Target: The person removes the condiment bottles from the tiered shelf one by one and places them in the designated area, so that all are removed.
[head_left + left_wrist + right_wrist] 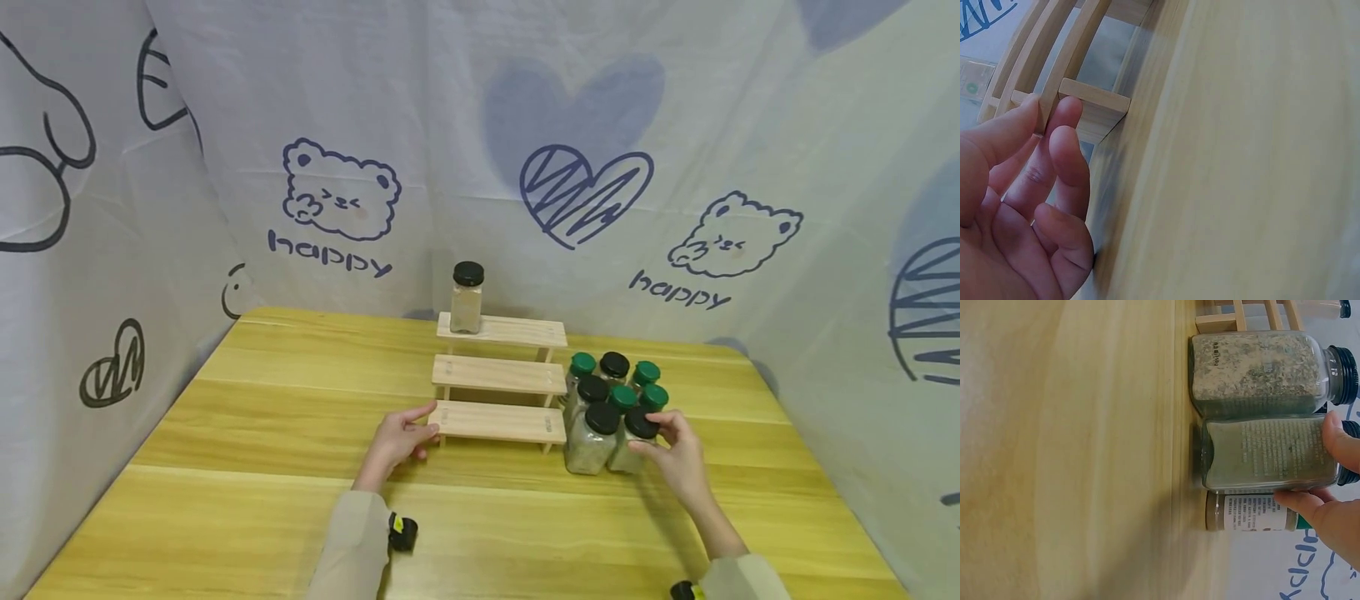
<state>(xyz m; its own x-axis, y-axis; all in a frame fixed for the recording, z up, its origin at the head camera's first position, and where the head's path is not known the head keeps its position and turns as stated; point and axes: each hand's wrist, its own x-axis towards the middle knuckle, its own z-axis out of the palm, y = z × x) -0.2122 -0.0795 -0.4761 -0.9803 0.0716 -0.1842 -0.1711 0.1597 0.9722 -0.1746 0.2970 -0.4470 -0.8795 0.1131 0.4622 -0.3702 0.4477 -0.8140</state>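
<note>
A three-step wooden rack [498, 375] stands on the table, with one black-lidded spice jar [466, 300] upright on the left of its top step. My left hand [400, 437] pinches the left end of the lowest step [1054, 81] between thumb and fingers. My right hand [678, 457] grips a black-lidded glass spice jar [1266, 453] near its neck, thumb on one side and fingers on the other. Fine greenish powder fills that jar. Close beside it stands another black-lidded jar [1257, 375] of coarse flakes.
Several more jars with green lids [582, 363] and black lids [614, 365] cluster at the rack's right side. The wooden table [247, 467] runs back to a printed white curtain [457, 125] that hangs behind and at both sides.
</note>
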